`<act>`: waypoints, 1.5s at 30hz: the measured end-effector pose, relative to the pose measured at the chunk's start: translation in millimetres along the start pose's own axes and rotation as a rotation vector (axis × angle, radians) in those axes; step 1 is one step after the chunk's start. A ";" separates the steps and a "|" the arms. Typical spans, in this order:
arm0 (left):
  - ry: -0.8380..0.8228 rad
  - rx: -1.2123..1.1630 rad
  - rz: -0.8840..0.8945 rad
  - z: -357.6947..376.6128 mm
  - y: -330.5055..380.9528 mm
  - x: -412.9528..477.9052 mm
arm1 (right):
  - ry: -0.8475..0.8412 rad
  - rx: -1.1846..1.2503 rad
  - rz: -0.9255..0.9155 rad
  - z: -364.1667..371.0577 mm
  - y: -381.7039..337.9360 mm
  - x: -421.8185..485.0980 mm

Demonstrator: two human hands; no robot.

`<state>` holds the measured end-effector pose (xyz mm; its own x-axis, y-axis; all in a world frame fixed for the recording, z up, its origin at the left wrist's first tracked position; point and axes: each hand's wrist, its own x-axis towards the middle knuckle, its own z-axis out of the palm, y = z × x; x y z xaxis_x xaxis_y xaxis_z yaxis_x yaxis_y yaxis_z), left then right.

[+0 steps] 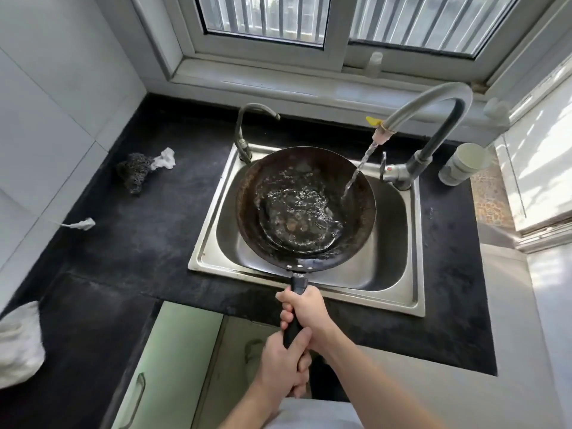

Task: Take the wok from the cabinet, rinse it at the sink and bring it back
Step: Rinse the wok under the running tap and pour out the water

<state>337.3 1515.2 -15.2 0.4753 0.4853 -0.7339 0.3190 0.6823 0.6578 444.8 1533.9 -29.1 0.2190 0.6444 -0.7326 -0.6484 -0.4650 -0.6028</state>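
The wok [306,205] is held over the steel sink [383,267], its round bowl covering most of the basin and its rim reaching out past the sink's far left corner. It is a dark, well-used pan: black in the middle, with a brownish, rusty-looking band around the inner wall near the rim. 3 pale rivets show at the near edge where the black handle [297,308] joins the bowl. Water [294,212] pools and churns in the bottom, glinting in the window light.

A thin stream [359,168] falls from the tall curved tap [439,119] on the far right of the sink and lands on the wok's right inner wall. A smaller, second tap [247,131] stands at the far left corner.

Both hands grip the handle, which points straight back toward the person. The right hand [305,308] is wrapped tightly around it closer to the bowl, fingers curled under; the left hand [286,357] is clenched around the handle's near end, just behind the right.

On the black worktop [148,243] to the left lie a dark scouring pad [134,171] with a scrap of white cloth [164,157] touching it. A pale cup [464,162] sits to the right of the tall tap.
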 end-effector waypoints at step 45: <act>0.018 0.129 0.075 -14.6 5.7 8.0 | -0.042 0.066 -0.008 6.4 1.5 13.3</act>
<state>331.0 1530.9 -19.8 0.4869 0.5431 -0.6840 0.3861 0.5686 0.7264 442.2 1545.7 -37.7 0.1941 0.6733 -0.7134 -0.6934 -0.4202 -0.5853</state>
